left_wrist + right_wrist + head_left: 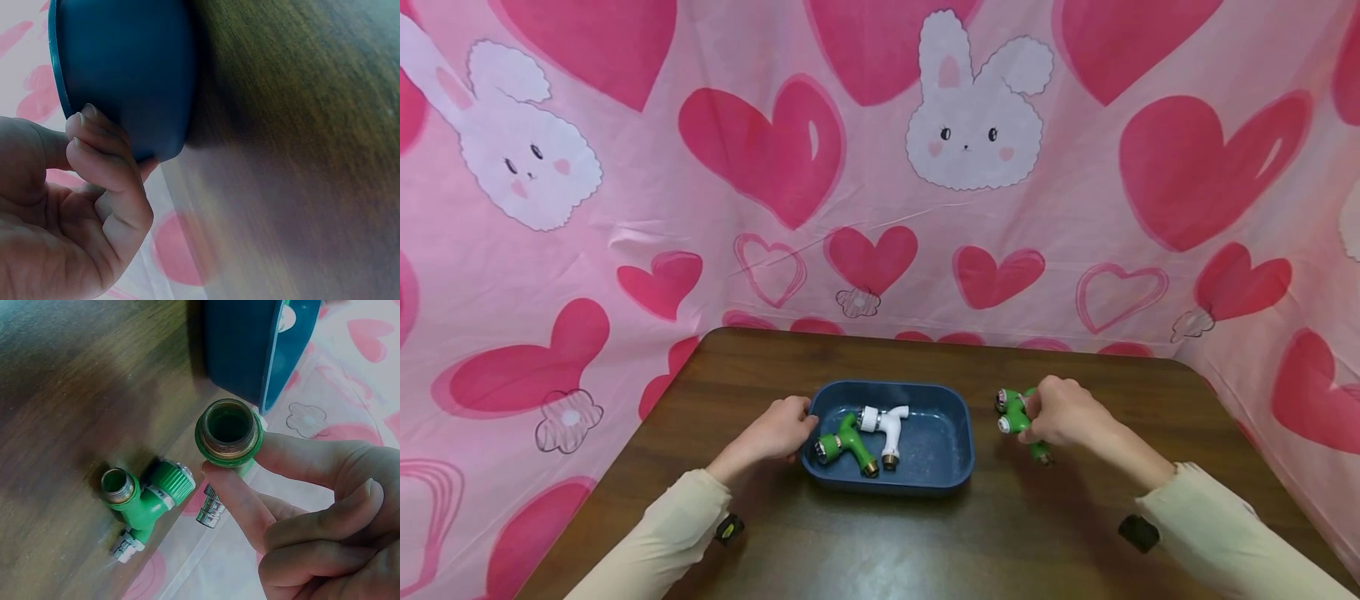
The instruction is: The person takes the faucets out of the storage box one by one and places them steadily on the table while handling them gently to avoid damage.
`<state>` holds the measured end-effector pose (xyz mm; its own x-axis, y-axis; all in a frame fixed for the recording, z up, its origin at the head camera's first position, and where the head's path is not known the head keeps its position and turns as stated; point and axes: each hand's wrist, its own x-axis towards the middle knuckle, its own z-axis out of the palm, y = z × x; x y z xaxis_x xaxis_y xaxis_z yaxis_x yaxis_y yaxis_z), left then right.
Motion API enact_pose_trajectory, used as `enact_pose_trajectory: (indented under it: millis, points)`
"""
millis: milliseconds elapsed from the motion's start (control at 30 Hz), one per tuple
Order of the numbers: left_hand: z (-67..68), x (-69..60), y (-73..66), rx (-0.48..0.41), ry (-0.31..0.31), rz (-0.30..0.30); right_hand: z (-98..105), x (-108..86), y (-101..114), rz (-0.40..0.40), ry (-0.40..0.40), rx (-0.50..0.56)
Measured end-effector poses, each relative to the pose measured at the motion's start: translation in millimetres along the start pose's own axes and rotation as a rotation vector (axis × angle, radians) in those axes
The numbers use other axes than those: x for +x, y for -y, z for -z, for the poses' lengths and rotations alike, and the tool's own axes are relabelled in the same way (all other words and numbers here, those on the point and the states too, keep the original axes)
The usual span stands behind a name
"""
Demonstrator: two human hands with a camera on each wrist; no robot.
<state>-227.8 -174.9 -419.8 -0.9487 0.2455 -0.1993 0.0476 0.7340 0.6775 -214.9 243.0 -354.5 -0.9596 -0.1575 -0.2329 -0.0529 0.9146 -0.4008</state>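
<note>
The right hand (1067, 412) has its grip clamped on a held green tap (228, 449), thumb and finger pinching it just behind the threaded end, to the right of the tub. A loose green tap (145, 509) lies on the counter just beside it. The left hand (778, 429) has its grip closed on the left end of the blue tub (928, 450), fingers bent against the outer wall by the rim. Inside the tub, toward its left half, lie a third green tap (850, 442) and a white tap (891, 429), close together. The counter (880, 533) is dark brown with a wood grain and rounded far corners, and pale light glares on its near part. Around the back and sides hangs a pink cloth (1067, 217) printed with red hearts and white rabbit faces. Pale sleeves (1232, 517) reach in from the near side. The head view alone shows both taps in the tub whole; there the two at the right hand overlap and are partly covered by it. The right wrist view separates that pair and looks into the held one's hollow, threaded mouth. The left wrist view gives the tub's smooth outer wall and the bent fingers, but hides its contents.
</note>
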Motion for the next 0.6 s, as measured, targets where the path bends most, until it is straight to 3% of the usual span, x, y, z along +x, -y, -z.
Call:
enact_pose_trajectory:
  millis: [600]
  points:
    - [-1.1,0.4,0.4,0.003,-0.005,0.012,5.2,-3.7,-17.5,-0.001,-0.018,-0.008]
